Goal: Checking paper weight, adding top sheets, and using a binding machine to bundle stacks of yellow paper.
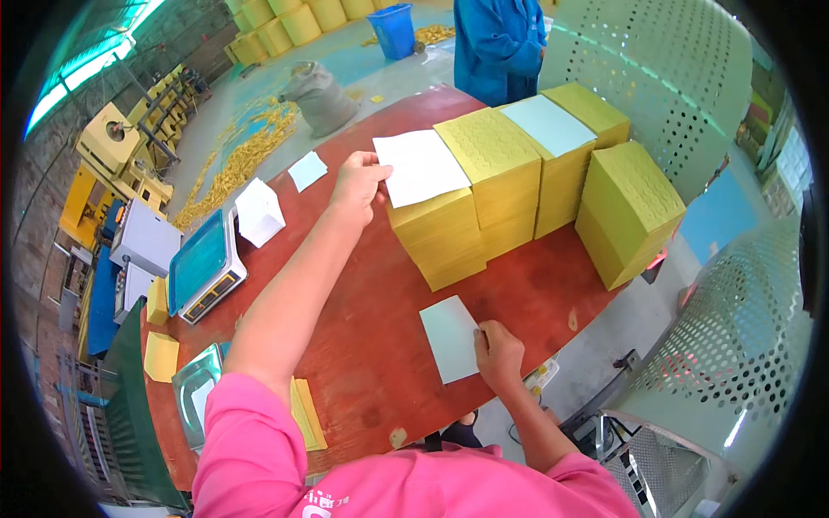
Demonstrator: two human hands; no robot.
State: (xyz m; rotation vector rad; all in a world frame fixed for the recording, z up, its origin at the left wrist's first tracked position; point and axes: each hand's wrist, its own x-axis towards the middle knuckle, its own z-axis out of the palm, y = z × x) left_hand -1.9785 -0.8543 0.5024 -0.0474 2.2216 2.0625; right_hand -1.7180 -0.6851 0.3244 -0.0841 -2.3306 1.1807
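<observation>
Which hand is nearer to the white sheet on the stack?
Left. The left hand holds the white sheet by its left edge; the right hand is apart, at a pale sheet.

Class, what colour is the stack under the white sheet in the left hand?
The stack is yellow, shown best in the head view.

a blue bin stands beyond the red table, a grey sack beside loose yellow scraps; a teal-topped scale rests at the table's left, perforated panels at right.
</observation>
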